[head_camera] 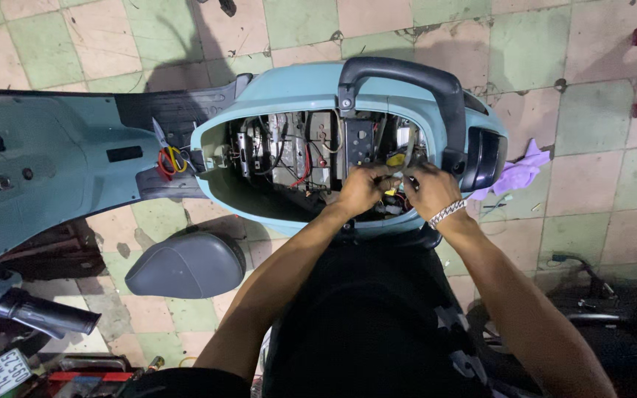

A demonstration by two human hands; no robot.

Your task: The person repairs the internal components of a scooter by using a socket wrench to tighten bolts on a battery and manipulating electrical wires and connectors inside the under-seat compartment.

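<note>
A light blue scooter (pixel 289 85) stands below me with its seat off and the open compartment (pixel 296 155) showing wires, metal brackets and electrical parts. My left hand (pixel 363 189) and my right hand (pixel 430 190) are both inside the rear part of the compartment, fingers pinched on small wires and a yellow connector (pixel 396 159). What exactly each hand grips is hard to tell. A metal bracelet (pixel 447 212) is on my right wrist. The black rear grab handle (pixel 407 74) arches just above my hands.
Scissors with red and yellow handles (pixel 168 156) lie on the scooter's black footboard (pixel 178 110). A grey scooter seat (pixel 186 264) sits on the tiled floor at the left. A purple cloth (pixel 519 173) lies right of the tail. Another vehicle's handlebar (pixel 46 315) is at lower left.
</note>
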